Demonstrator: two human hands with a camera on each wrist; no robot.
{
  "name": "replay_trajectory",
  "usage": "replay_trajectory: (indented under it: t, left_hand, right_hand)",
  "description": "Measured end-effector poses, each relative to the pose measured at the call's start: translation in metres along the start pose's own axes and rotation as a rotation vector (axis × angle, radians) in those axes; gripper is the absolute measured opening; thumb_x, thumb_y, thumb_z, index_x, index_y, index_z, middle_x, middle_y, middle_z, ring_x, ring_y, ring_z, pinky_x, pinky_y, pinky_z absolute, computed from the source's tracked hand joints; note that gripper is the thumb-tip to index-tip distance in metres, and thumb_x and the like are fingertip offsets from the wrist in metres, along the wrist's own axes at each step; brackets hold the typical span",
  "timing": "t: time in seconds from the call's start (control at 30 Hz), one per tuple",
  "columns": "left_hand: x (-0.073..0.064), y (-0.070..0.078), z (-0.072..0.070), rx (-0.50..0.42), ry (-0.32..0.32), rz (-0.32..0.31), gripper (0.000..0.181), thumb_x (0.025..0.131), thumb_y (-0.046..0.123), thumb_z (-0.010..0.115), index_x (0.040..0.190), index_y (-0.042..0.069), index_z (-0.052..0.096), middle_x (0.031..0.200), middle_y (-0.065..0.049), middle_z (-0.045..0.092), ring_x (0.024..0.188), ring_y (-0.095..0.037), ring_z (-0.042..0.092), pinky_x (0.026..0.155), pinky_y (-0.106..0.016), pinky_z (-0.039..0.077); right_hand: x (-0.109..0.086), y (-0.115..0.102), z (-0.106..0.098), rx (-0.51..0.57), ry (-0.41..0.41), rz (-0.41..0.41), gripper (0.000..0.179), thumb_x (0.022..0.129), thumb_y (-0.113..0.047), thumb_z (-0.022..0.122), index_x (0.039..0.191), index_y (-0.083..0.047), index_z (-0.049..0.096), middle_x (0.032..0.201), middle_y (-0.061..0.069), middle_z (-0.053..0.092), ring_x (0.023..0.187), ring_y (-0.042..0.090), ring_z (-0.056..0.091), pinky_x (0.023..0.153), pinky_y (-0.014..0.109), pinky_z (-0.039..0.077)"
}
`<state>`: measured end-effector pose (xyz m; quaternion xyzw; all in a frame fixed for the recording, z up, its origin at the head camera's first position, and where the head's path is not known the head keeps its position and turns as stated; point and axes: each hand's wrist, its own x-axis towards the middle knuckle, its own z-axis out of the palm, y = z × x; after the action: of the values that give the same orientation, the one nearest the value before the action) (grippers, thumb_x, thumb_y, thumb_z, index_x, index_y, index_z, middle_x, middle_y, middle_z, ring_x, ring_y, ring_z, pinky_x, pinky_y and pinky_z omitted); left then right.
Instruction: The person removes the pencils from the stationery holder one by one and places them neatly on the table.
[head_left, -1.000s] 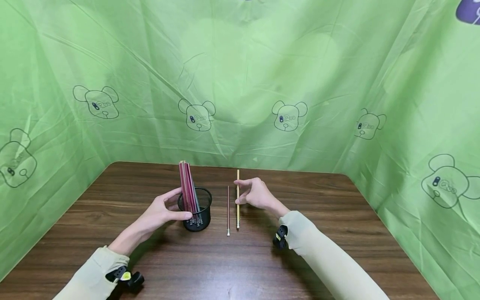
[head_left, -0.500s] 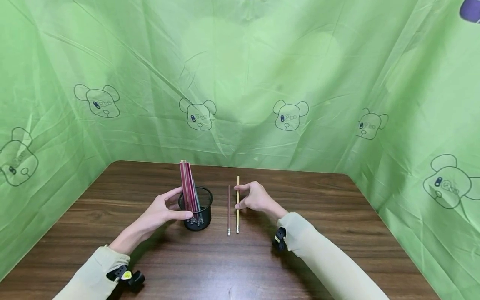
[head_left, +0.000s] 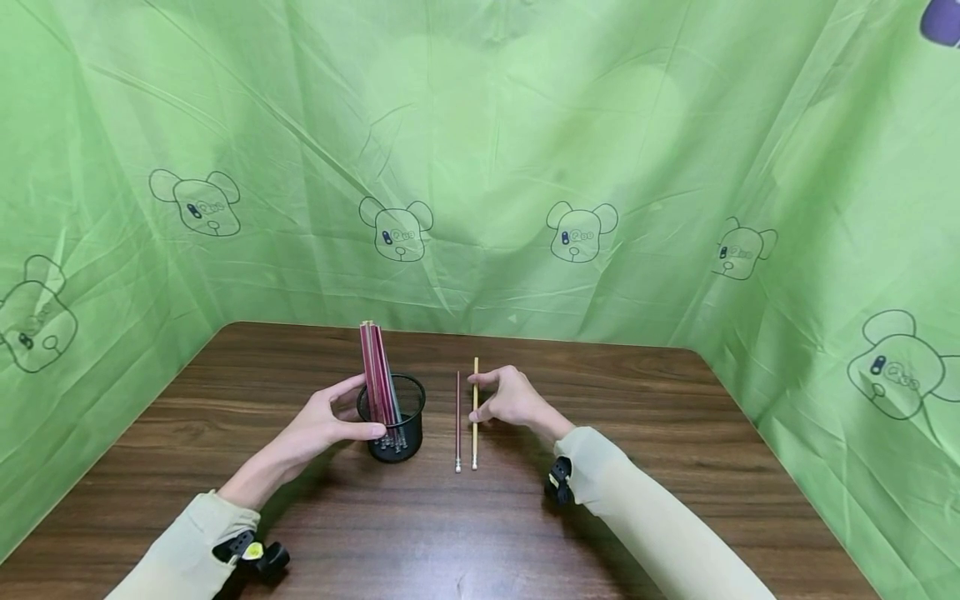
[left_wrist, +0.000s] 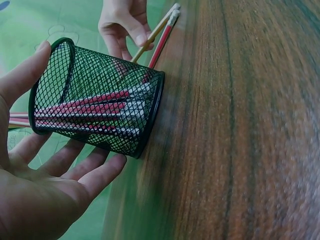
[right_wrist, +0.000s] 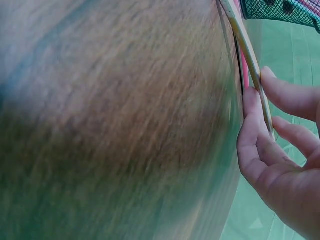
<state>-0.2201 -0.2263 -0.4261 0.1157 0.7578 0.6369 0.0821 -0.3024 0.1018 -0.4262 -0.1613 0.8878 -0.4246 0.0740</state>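
Note:
My left hand [head_left: 322,425] holds a black mesh pencil cup [head_left: 409,442], thumb on the near side and fingers round the far side. Several pencils [head_left: 372,358], mostly red, lean in the cup with their eraser ends down, as the left wrist view also shows. To the right of the cup, a red pencil [head_left: 458,421] lies on the table, eraser end toward me. Beside it my right hand [head_left: 513,396] pinches a yellow pencil [right_wrist: 245,42] between thumb and fingers, roughly parallel to the red one. Whether the yellow pencil touches the table is hard to tell.
The brown wooden table [head_left: 480,542] extends around both hands. Green cloth [head_left: 480,167] with bear-head drawings hangs behind the table and at both sides. A wrist camera [head_left: 272,560] sticks out from the left sleeve.
My right hand has drawn the yellow pencil a little toward me, so its eraser end now nearly lines up with the red pencil's. The left hand and cup stay put.

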Motion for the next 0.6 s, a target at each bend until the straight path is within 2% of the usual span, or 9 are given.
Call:
replay_trajectory:
  t: [0.07,0.27,0.43,0.6]
  left_hand:
    - [0.0004,-0.001,0.0,0.0,0.002,-0.001,0.096,0.087,0.016,0.087,0.165,0.004,0.032,0.152,-0.026,0.051,0.133,-0.041,0.057,0.1,-0.034,0.047]
    - [0.002,-0.0031,-0.0002,-0.008,0.001,-0.012,0.096,0.086,0.016,0.088,0.164,0.006,0.033,0.153,-0.024,0.051,0.133,-0.04,0.057,0.1,-0.034,0.048]
    - [0.0014,-0.0023,0.0002,-0.008,-0.001,-0.009,0.096,0.087,0.016,0.088,0.164,0.005,0.032,0.154,-0.024,0.05,0.134,-0.041,0.056,0.101,-0.033,0.047]
    - [0.0009,-0.0016,0.0005,-0.016,-0.004,-0.003,0.095,0.087,0.015,0.087,0.164,0.004,0.032,0.153,-0.025,0.051,0.134,-0.04,0.056,0.099,-0.031,0.048]
  right_hand:
    - [0.0,0.0002,0.0008,-0.005,-0.001,-0.006,0.066,0.069,-0.004,0.098,0.131,-0.005,0.075,0.13,0.014,0.072,0.122,0.024,0.059,0.105,0.043,0.047]
    - [0.0,0.0021,0.0028,-0.011,-0.007,-0.005,0.067,0.068,-0.005,0.099,0.13,-0.006,0.075,0.128,0.009,0.073,0.115,0.023,0.061,0.101,0.04,0.049]
    - [0.001,0.0017,0.0031,-0.027,-0.001,0.005,0.065,0.068,-0.007,0.1,0.129,-0.007,0.076,0.126,0.006,0.074,0.12,0.021,0.057,0.102,0.04,0.048]
    - [0.0016,0.001,0.0048,-0.049,-0.004,0.004,0.065,0.067,-0.008,0.1,0.128,-0.006,0.077,0.115,0.004,0.077,0.12,0.024,0.059,0.103,0.041,0.047]
